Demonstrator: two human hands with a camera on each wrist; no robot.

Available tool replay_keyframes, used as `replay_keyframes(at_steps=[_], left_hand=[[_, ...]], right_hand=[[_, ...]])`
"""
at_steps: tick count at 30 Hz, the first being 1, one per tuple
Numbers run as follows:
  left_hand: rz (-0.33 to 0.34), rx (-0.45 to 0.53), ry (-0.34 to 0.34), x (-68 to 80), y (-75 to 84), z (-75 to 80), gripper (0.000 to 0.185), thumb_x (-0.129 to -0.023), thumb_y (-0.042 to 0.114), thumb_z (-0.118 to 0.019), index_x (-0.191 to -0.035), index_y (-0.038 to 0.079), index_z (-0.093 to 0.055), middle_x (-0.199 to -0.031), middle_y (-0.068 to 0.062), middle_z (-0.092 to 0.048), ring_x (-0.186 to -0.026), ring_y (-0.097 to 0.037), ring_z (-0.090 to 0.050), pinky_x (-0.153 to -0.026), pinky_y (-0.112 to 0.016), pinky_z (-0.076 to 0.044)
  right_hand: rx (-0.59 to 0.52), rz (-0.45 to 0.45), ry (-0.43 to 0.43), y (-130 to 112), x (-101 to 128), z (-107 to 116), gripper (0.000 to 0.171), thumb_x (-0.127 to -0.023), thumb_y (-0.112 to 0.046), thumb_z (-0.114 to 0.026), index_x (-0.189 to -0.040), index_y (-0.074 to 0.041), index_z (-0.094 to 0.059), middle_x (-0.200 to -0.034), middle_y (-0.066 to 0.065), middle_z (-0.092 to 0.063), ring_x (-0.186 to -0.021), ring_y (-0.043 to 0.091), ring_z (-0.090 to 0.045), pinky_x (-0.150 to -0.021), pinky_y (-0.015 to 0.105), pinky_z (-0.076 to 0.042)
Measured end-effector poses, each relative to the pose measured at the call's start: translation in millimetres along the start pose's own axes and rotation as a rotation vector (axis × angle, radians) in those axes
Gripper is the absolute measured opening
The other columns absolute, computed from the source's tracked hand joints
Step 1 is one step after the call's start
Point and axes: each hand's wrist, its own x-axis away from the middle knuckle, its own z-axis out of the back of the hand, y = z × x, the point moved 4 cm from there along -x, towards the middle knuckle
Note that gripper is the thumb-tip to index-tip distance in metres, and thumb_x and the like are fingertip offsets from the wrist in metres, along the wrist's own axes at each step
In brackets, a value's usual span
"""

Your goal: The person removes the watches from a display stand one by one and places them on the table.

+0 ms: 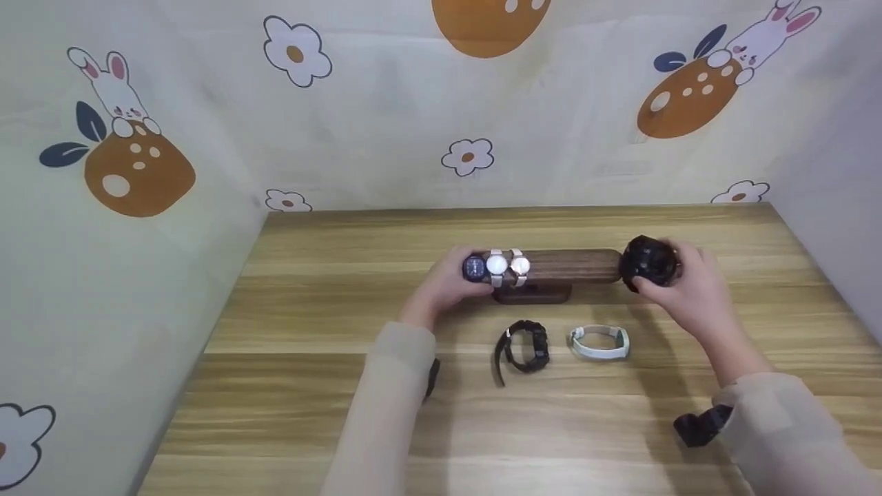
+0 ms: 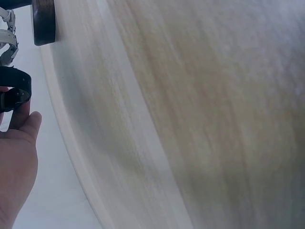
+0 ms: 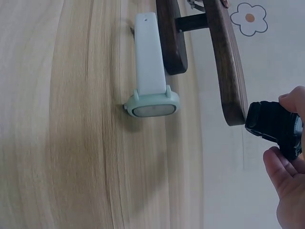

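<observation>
- Right hand [image 1: 692,289] grips a black watch [image 1: 649,262] at the right end of the wooden stand [image 1: 579,266].
- Left hand [image 1: 448,282] holds the stand's left end, fingers curled round it, beside a dark watch [image 1: 475,268].
- Stand sits on the tabletop [image 1: 310,358].

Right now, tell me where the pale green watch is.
In the head view the pale green watch lies on the table, just right of the black watch and in front of the wooden stand.

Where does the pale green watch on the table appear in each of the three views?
Head: the pale green watch lies right of centre, before the wooden stand.
Left wrist: not in it.
Right wrist: upper middle, face toward the camera, just left of the stand's foot.
Shared landmark: the wooden stand, also at the top left corner of the left wrist view.
</observation>
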Motion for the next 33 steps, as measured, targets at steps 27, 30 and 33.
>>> replay_keyframes(at_steps=[27, 30, 33], left_hand=[[-0.016, -0.028, 0.005, -1.7, -1.6, 1.0, 0.066, -0.068, 0.017, -0.08, -0.128, 0.013, -0.053, -0.124, -0.005, -0.052, -0.111, -0.019, -0.049, -0.099, -0.035, -0.038], [-0.02, -0.027, 0.006, -2.0, -2.1, 1.0, 0.065, -0.068, 0.017, -0.08, -0.127, 0.012, -0.053, -0.124, -0.005, -0.052, -0.111, -0.02, -0.049, -0.099, -0.035, -0.037], [-0.017, -0.028, 0.007, -1.7, -2.8, 1.0, 0.065, -0.068, 0.017, -0.08, -0.127, 0.013, -0.053, -0.123, -0.005, -0.053, -0.111, -0.019, -0.05, -0.099, -0.035, -0.038]], right_hand=[[-0.268, 0.12, -0.219, -47, 9, -44, 0.068, -0.075, -0.015, -0.078, -0.132, 0.0, -0.044, -0.115, 0.021, -0.052, -0.088, 0.029, -0.06, -0.073, 0.02, -0.052], [-0.29, 0.137, -0.259, -53, 11, -52, 0.066, -0.074, -0.014, -0.079, -0.131, -0.003, -0.048, -0.114, 0.018, -0.054, -0.088, 0.027, -0.061, -0.075, 0.026, -0.054], [-0.305, 0.146, -0.292, -57, 13, -60, 0.066, -0.072, -0.013, -0.08, -0.129, -0.003, -0.048, -0.113, 0.016, -0.056, -0.088, 0.026, -0.062, -0.076, 0.028, -0.054]])
